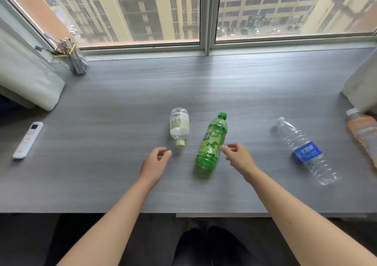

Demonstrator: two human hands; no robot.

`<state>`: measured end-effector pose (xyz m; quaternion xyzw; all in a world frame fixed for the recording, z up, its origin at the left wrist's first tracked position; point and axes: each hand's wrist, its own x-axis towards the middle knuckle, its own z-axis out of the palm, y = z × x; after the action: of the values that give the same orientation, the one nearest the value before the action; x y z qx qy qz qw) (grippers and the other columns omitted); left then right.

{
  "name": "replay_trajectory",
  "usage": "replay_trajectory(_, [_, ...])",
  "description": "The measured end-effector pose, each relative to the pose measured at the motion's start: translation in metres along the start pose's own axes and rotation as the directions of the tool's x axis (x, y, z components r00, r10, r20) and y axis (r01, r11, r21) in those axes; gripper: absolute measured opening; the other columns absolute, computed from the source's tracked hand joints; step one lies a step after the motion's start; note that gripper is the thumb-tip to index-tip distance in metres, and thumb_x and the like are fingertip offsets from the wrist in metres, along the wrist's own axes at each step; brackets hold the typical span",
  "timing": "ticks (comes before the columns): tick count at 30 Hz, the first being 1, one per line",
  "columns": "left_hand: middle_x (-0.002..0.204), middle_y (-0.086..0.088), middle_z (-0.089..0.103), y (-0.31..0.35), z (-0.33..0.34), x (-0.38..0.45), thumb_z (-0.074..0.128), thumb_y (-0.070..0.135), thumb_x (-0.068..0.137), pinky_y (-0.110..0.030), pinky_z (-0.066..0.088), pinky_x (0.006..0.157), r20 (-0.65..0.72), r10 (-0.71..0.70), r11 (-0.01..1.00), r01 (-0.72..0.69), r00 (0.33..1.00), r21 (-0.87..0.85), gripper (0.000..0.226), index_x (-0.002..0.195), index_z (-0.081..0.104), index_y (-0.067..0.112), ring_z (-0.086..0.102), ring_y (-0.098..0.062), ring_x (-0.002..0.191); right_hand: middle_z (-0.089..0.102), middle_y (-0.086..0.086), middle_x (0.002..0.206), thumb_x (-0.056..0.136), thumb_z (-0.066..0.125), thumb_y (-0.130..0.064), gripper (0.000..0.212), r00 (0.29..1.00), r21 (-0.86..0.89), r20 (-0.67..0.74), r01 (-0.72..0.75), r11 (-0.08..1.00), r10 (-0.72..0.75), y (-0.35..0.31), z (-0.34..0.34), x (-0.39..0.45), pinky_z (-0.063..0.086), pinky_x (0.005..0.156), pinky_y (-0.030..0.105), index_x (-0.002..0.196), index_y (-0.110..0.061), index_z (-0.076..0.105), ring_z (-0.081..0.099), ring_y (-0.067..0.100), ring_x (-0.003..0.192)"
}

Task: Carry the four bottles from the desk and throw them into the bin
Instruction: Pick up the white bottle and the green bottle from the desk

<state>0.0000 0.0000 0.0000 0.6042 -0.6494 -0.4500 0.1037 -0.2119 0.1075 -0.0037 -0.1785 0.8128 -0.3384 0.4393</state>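
Several bottles lie on their sides on the grey desk (122,106). A small clear bottle (179,125) with a yellow cap lies in the middle, cap toward me. A green tea bottle (212,143) lies just right of it. Farther right is a clear water bottle (306,151) with a blue label. An orange drink bottle (363,135) lies at the right edge, partly cut off. My left hand (156,161) hovers open just below the small bottle's cap. My right hand (238,156) is open, its fingertips close to the green bottle's right side. No bin is in view.
A white remote control (28,139) lies at the desk's left. A clear pen holder (73,58) stands at the back left by the window. A pale rolled sheet (30,78) rests at the left, and a white object (363,86) at the right edge.
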Motion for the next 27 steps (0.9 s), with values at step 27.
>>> replay_trajectory(27, [0.113, -0.009, 0.066, 0.025, 0.044, 0.091, 0.074, 0.037, 0.068, -0.034, 0.051, 0.081, -0.067, -0.242, 0.963, 0.232, 0.968, -0.134, 0.054, 0.111, 0.055, 0.011, 0.063, -0.027, 0.098, 0.057, 0.015, 0.123, 0.073, 0.073, -0.036, 0.071, 0.976, 0.304, 0.071, -0.218, 0.927, 0.206, -0.008, 0.026, 0.049, 0.051, 0.094, 0.051, 0.125, -0.007, 0.036, 0.061, 0.032, 0.109])
